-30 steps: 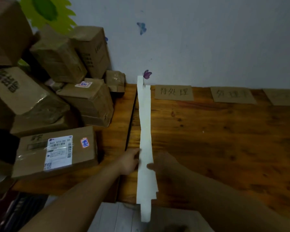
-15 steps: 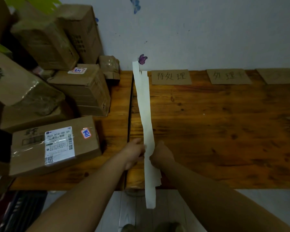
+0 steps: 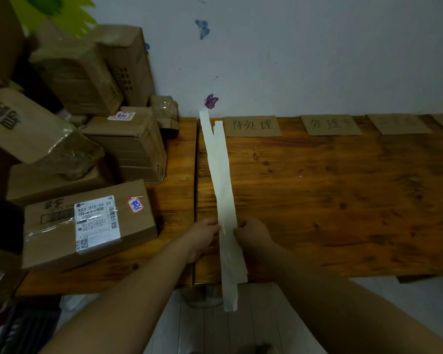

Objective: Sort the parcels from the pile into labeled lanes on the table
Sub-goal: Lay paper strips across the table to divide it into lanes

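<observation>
Two hands meet at a long white paper strip (image 3: pixel 221 180) that runs across the wooden table (image 3: pixel 343 200) from the wall to the near edge and hangs over it. The left hand (image 3: pixel 205 236) pinches its left edge and the right hand (image 3: pixel 253 231), fingers curled, pinches its right edge. The pile of parcels (image 3: pixel 87 111) sits left of both hands. Its nearest box (image 3: pixel 87 226), with a white shipping label, lies near the left forearm but apart from it. Cardboard lane labels (image 3: pixel 252 125) line the wall beyond.
</observation>
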{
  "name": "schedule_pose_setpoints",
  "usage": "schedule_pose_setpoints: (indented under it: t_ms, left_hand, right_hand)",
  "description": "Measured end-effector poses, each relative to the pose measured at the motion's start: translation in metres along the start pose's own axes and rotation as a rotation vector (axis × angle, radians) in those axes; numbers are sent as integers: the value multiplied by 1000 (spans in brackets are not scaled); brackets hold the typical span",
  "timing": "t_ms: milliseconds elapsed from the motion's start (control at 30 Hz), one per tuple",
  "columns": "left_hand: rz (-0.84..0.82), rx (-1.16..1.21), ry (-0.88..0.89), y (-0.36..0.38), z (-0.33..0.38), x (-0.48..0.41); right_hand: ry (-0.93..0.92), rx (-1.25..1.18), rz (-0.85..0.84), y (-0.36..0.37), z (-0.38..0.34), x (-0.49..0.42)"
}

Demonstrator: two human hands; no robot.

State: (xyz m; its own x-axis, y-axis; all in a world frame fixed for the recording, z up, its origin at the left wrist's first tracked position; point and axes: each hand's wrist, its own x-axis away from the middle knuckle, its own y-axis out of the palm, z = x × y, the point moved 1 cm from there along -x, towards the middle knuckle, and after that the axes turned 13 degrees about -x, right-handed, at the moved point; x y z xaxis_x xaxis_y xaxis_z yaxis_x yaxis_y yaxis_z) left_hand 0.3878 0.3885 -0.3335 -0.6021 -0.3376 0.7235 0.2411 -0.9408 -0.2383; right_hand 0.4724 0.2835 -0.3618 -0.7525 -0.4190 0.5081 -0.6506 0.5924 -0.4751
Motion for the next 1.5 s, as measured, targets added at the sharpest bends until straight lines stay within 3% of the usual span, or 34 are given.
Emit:
schedule_pose_setpoints:
  t_ms: [167, 533, 800, 1033, 1233, 1500]
  left_hand:
    - [23, 57, -3, -2, 0, 7]
    - [134, 508, 112, -17, 88, 31]
    - [43, 466, 297, 39, 175, 52]
    - [81, 500, 360, 101, 262, 23]
    - [83, 391, 319, 173, 297, -23]
    - [178, 272, 380, 167, 350, -82]
  right_hand:
    - [-52, -80, 37, -1, -6, 15]
    - [-185, -203, -87, -70, -57, 77]
    - [-293, -217, -6, -149, -52, 85]
    - [-142, -53, -132, -245, 0, 51]
    - [-166, -130, -21, -306, 24, 2]
    - [-52, -96, -40, -322, 55, -43]
